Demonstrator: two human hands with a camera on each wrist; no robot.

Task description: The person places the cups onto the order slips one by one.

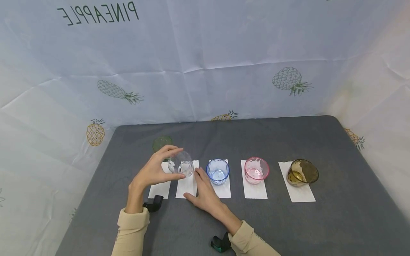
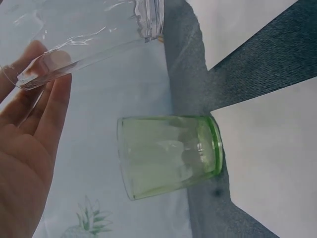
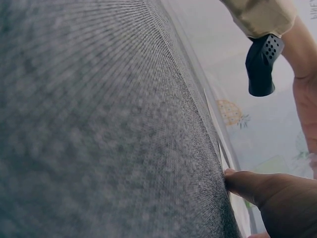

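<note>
White hanging fabric (image 1: 224,42) printed with pineapples, its lettering reading "PINEAPPLE" in reverse, enclosed a work surface covered in dark grey cloth (image 1: 182,231). Five white paper sheets (image 1: 255,192) lay across it in a row. The left hand (image 1: 153,171) held a clear glass (image 1: 180,163) between thumb and fingers, gripping it near the rim, above the far part of the second sheet from the left; whether its base touched the paper could not be determined. The right hand (image 1: 206,197) held nothing, its fingers extended and its thumb apart, the fingertips beside that second sheet's right edge and the thumb at its near end.

A green glass (image 2: 168,156) stood upright just beyond the leftmost sheet, partly hidden from the head view by the left hand. To the right, a blue glass (image 1: 217,172), a pink glass (image 1: 256,170) and an amber glass (image 1: 302,173) each stood on a separate sheet. Beige sleeves (image 1: 132,231) covered both forearms, and a black device (image 1: 154,204) was noted near the left wrist.
</note>
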